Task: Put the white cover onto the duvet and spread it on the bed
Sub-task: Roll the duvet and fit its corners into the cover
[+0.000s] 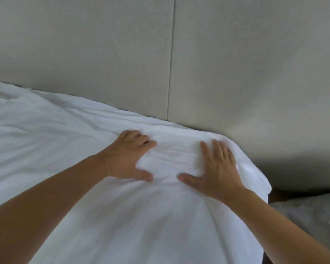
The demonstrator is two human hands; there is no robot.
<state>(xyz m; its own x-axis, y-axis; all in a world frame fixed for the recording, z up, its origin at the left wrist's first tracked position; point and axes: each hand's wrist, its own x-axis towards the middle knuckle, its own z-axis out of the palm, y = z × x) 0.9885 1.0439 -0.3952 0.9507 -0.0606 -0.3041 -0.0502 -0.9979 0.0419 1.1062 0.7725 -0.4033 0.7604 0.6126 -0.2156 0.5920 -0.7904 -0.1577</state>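
Note:
The white duvet in its cover (69, 134) lies across the bed, wrinkled, its top corner near the headboard at the right. My left hand (127, 158) presses on the cover with fingers curled, bunching a fold of cloth between thumb and fingers. Flat on the corner beside it lies my right hand (215, 169), fingers straight and spread. A ridge of cloth rises between the two hands.
A grey padded headboard (122, 54) with a vertical seam stands right behind the bed's top edge. At the lower right, past a dark gap, lies more white bedding (311, 212).

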